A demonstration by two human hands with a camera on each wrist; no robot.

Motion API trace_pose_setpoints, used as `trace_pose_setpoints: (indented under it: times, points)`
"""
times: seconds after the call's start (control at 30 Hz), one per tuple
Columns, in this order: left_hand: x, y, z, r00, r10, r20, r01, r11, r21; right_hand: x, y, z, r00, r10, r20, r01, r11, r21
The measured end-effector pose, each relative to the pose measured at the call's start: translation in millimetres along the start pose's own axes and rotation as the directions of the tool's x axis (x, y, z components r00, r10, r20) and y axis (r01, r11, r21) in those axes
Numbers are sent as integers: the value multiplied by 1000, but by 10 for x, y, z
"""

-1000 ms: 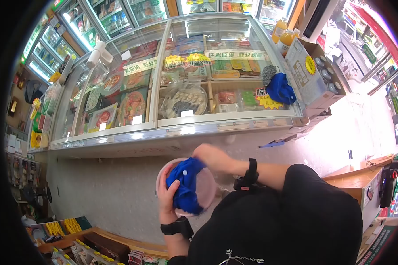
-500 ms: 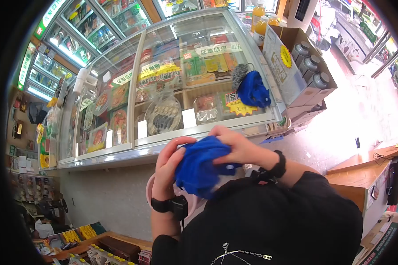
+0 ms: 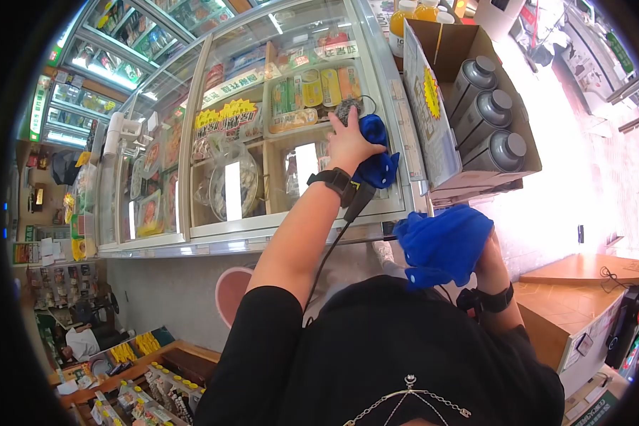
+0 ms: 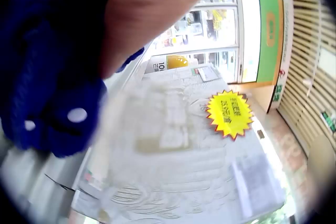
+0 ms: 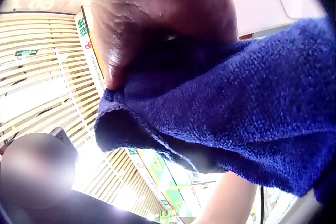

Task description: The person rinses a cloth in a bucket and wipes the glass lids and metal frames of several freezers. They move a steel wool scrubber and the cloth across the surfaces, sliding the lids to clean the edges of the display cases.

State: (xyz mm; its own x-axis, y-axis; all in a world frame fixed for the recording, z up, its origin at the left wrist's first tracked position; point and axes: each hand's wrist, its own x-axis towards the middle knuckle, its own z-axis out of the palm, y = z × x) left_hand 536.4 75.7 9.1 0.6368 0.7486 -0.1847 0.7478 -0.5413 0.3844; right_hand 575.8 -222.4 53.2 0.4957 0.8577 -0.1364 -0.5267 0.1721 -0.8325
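Observation:
My left hand [image 3: 351, 142] reaches over the glass-topped freezer [image 3: 224, 226], its fingers spread out. The fingertips are at a grey scouring pad [image 3: 346, 108], and the thumb lies across a bunched blue cloth [image 3: 381, 170]. In the left wrist view this cloth [image 4: 47, 82] sits beside the palm, showing white dots. My right hand [image 3: 491, 259] grips another blue cloth [image 3: 444, 241], held up in front of the freezer's near right corner. Close up in the right wrist view, that cloth [image 5: 236, 113] is fuzzy and hangs in folds; the fingers are largely hidden.
An open carton [image 3: 440, 138] of grey-capped bottles [image 3: 495, 108] stands against the freezer's right side, with juice bottles [image 3: 399, 28] behind it. A pink bucket [image 3: 232, 295] is on the floor below. At right is a wooden counter [image 3: 561, 305].
Both hands held one blue cloth over the bucket, then lifted it. Now the right hand has it at the right, and the left hand has let go and moved to the second cloth and scouring pad.

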Motion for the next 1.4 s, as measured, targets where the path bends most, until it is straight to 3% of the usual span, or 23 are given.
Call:
trace_pose_setpoints:
  times: [0.03, 0.1, 0.17, 0.23, 0.27, 0.3, 0.37, 0.43, 0.47, 0.57, 0.63, 0.73, 0.83, 0.93, 1.0, 1.03, 1.1, 1.13, 1.17, 1.23, 1.3, 1.37, 1.4]
  points:
    - [46, -11, 32, 1000, -6, 8, 6, 1000, 6, 19, 29, -101, 1000, 8, -2, -8, 1000, 8]
    - [89, -99, 24, 987, -157, 40, 162, 962, -219, 57, 148, -202, 994, 41, 97, -48, 997, 67]
    - [137, -184, 76, 982, -172, -79, 155, 971, -183, 148, 136, -154, 994, 55, 98, -53, 998, -19]
    - [310, -548, 222, 970, -21, -244, -64, 941, -333, 242, 86, -38, 993, 74, 98, -63, 992, -109]
    - [317, -665, 183, 970, -14, -245, -110, 867, -487, 301, 39, 36, 989, 80, 124, -61, 987, -152]
    - [236, -766, 83, 966, -35, -257, -99, 867, -488, 361, 8, 90, 983, 90, 160, -58, 979, -194]
    - [-67, -941, -251, 999, 24, 47, 40, 247, -968, 470, 10, 194, 979, 95, 182, -57, 977, -207]
    - [-395, -1168, -523, 989, -8, 151, 150, -76, -986, 545, 35, 201, 974, 149, 170, -114, 974, -198]
    - [-576, -1256, -632, 997, 10, 81, 81, -203, -976, 585, 77, 200, 975, 150, 164, -115, 972, -206]
    - [-1030, -1785, -790, 989, -84, 118, 70, -441, -895, 682, 151, 261, 978, 180, 108, -152, 962, -226]
    - [-1321, -2192, -749, 983, -180, -43, -120, -442, -889, 802, 242, 386, 991, 117, 57, -100, 965, -242]
    - [-1808, -2309, -885, 980, -198, -4, -120, -579, -807, 1057, 258, 641, 994, 46, 98, -15, 957, -290]
    - [-2157, -2477, -871, 971, -238, -7, -162, -639, -752, 1274, 206, 1039, 962, -263, 77, 272, 883, -382]
    - [-2487, -2726, -844, 951, -305, -53, -246, -640, -728, 1352, 86, 1615, 909, -404, 101, 394, 758, -520]
    - [-2673, -2892, -850, 933, -343, -108, -309, -614, -726, 1430, 95, 1853, 795, -552, 251, 545, 469, -695]
    - [-2735, -2918, -848, 931, -348, -108, -315, -620, -719, 1439, 99, 1939, 795, -547, 261, 547, 464, -697]
    - [-2858, -3002, -930, 901, -366, -232, -421, -611, -671, 1500, 133, 2184, 875, -294, 386, 454, 218, -864]
    - [-2919, -3135, -908, 869, -427, -250, -469, -553, -688, 1620, 250, 2191, 866, -200, 457, 479, 77, -874]
    - [-2981, -3281, -869, 863, -434, -257, -481, -553, -680, 1750, 372, 2167, 864, -45, 502, 496, -94, -863]
    - [-3097, -3560, -806, 868, -421, -262, -479, -574, -664, 2000, 577, 2243, 852, 325, 411, 491, -223, -842]
    - [-3192, -3776, -788, 864, -414, -286, -488, -551, -677, 2278, 931, 2229, 923, 170, 345, 376, -206, -904]
    - [-3248, -3743, -965, 867, -288, -407, -497, -560, -663, 2545, 1298, 2081, 920, -58, 387, 354, -300, -886]
    - [-3290, -3776, -937, 884, -281, -373, -466, -583, -666, 2634, 1429, 2033, 934, -81, 347, 308, -304, -901]
